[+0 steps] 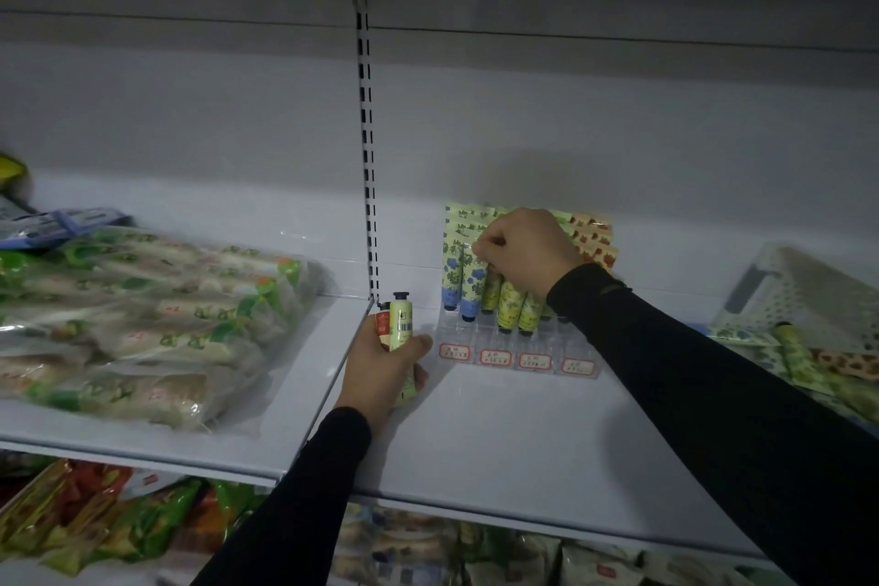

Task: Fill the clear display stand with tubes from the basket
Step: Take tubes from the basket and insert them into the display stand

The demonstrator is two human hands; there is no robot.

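White metal shop shelving, dim light, work happening on the right-hand shelf board (499,443).

Right hand (525,252) is curled at the crimped top of a blue-flowered tube (471,286), apparently seating it cap-down in the clear acrylic tiered display stand (518,355) near the board's back edge. Left hand (385,369) grips a pale green tube with black cap (401,328) plus a red-labelled tube (383,323) behind it, resting near the board's left edge, just beside the stand.

Stand status: blue-flowered tubes in the left column, yellow-green tubes (509,305) next, orange-patterned ones (594,238) at the back right. Front slots above the red-bordered price labels (494,357) look open.

Handling guess: tubes are light, soft-walled, slick plastic. Pinch at the flat crimp or hold mid-body, don't squeeze. Caps are the stiff end and go into the slots.

White perforated plastic basket (804,295) sits at the board's right edge, more tubes spilling in front of it. Neighbouring board on the left carries clear bags of green-printed packets (142,314), well apart. Main hazard: knocking standing tubes over, row is tight.
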